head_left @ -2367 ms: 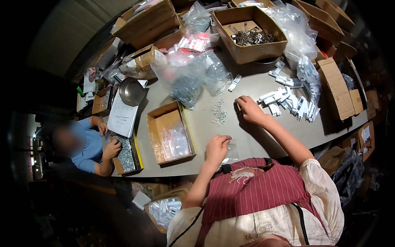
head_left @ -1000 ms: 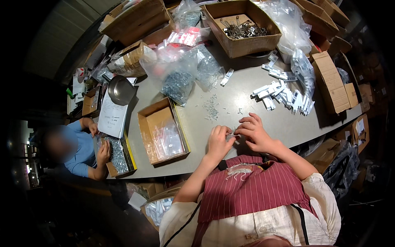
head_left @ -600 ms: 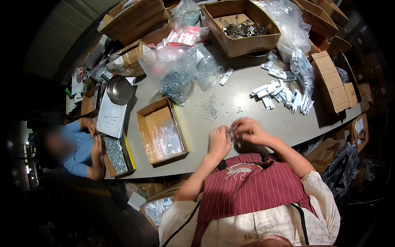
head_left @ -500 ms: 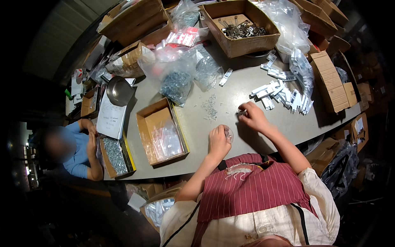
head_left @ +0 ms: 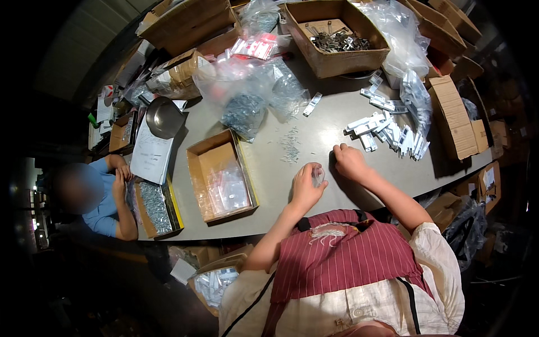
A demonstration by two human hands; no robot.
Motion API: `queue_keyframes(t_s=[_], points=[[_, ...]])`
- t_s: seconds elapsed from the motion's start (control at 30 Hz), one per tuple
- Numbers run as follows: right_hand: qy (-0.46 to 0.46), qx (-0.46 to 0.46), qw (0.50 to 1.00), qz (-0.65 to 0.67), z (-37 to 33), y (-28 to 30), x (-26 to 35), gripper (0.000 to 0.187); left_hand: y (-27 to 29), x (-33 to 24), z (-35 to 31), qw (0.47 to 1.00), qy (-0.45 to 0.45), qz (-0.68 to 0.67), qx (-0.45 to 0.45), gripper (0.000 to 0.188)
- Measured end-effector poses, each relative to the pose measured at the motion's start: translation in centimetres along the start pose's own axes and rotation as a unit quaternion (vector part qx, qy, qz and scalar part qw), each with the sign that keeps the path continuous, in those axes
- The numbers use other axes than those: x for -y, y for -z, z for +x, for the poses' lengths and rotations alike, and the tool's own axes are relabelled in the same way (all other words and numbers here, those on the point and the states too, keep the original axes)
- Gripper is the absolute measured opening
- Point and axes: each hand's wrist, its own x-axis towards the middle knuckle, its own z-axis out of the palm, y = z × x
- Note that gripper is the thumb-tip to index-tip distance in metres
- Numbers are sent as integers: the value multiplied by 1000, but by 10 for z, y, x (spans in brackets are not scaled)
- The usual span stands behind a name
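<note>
My left hand [head_left: 306, 186] is closed round a small clear plastic bag [head_left: 318, 175], its mouth standing open past the thumb. To its right my right hand [head_left: 350, 163] rests low over the table with fingers curled together; whatever they may hold is hidden. Left of the hands lies a loose scatter of small screws [head_left: 290, 147]. Beyond my right hand is a heap of flat white-and-silver metal pieces [head_left: 387, 132], and one single piece [head_left: 313, 104] lies apart from them, farther back.
A cardboard box [head_left: 193, 185] with flat clear bags stands on the left. Bags of screws [head_left: 242, 112] and a carton of metal parts [head_left: 348, 62] sit behind. A steel scoop [head_left: 163, 118] lies on papers. At far left a co-worker [head_left: 101, 196] sits beside a screw-filled box [head_left: 155, 208].
My left hand has risen slightly and turned, showing more of the bag. My right hand has moved a little rightward; the small metallic thing at its fingertips no longer shows.
</note>
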Motion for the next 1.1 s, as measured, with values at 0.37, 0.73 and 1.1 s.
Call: queue_keyframes(t_s=[0.37, 0.73, 1.1], points=[[-86, 180, 735, 648, -20, 108, 1, 18, -28, -8, 30, 995, 12, -78, 54, 23], [-18, -27, 984, 173, -19, 44, -30, 28, -25, -5, 19, 986, 12, -145, 82, 42], [80, 11, 908, 412, -37, 101, 26, 24, -16, -10, 16, 992, 66, -79, 70, 25]])
